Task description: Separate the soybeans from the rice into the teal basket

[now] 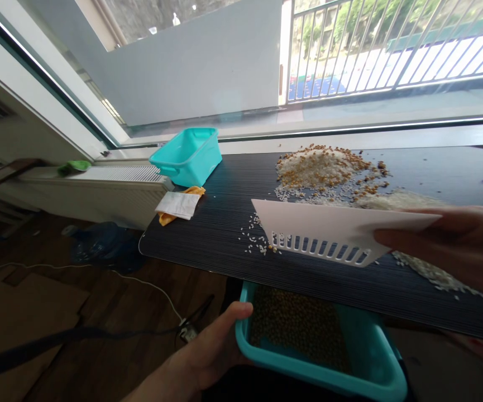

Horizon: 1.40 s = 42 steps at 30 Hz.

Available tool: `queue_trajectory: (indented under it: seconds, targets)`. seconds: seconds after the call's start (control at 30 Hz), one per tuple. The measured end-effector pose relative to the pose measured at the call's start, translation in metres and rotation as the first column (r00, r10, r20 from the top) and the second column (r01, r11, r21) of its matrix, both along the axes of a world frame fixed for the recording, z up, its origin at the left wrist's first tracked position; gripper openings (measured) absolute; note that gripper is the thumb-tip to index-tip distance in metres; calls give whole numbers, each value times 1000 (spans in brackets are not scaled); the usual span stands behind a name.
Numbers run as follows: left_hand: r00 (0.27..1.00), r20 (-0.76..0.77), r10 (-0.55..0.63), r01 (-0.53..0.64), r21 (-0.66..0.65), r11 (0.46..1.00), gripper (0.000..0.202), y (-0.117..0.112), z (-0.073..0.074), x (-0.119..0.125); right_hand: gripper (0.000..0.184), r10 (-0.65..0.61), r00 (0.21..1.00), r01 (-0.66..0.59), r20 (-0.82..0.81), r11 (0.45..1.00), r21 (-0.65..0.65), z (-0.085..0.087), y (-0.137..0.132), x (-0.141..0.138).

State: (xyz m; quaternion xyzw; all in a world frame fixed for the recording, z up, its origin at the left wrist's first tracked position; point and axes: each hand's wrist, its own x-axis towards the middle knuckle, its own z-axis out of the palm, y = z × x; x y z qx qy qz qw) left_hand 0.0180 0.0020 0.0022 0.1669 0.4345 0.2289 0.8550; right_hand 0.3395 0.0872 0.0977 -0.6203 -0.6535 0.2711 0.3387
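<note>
My right hand [454, 245] is closed on a white slotted scraper [316, 223], whose slotted lower edge is close to the dark tabletop. White rice grains [256, 237] lie scattered around its left end. Beyond the scraper rises a pile of rice mixed with yellow-brown grains [320, 167], and more rice [429, 271] spreads beneath and beside my right hand. My left hand [220, 340] grips the left rim of a turquoise basin [308, 374] just below the table's front edge. Brownish beans or peas [300, 321] cover much of its bottom.
An open turquoise container [191, 159] stands at the table's back left. Before it lies a folded white tissue [178, 204] on an orange cloth [166, 218]. A window runs along the back. On the floor are a large blue bottle [107, 245] and a white cable [153, 286].
</note>
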Motion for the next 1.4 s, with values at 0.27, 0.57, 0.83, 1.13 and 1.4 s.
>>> queue_trajectory:
  seconds: [0.27,0.57,0.83,1.13,1.4]
  targets:
    - [1000,-26,7,-7,-9,1000,48,0,-6,0,55,85,996,-85,-10,996,-3,-4,2,1]
    - [999,-19,36,-36,5,999,47,1,2,-10,46,225,972,-221,-73,974,51,8,-2,-33]
    - [998,-27,65,-64,25,998,47,0,6,-23,36,331,923,-341,-198,940,-19,-2,-7,-46]
    - [996,-41,80,-79,25,997,49,1,3,-28,48,343,925,-357,-165,932,-64,-2,-7,-59]
    - [993,-27,112,-112,17,994,49,-2,3,-38,37,245,969,-245,13,968,55,-10,-12,-31]
